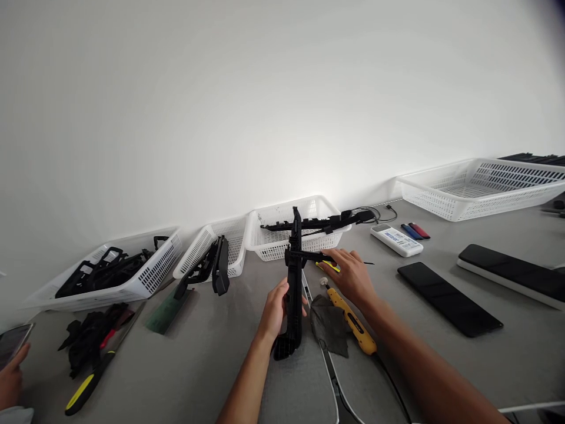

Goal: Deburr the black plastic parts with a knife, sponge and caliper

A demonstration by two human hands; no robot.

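My left hand [274, 309] is wrapped round a long black plastic part [293, 282] that stands nearly upright on the grey table. My right hand [351, 274] is closed on a small yellow-handled tool [329, 265], whose black tip touches the part about halfway up. A yellow-and-black electric tool [351, 321] and a dark grey cloth [329, 325] lie just below my right hand.
Three white baskets [145, 277] [233, 250] [324, 209] with black parts line the wall; a larger one [481, 185] sits far right. Phones [448, 299], a remote [396, 239], lighters, a yellow-handled screwdriver [88, 386] and black gloves lie about. Another person's hand [11, 380] holds a phone at left.
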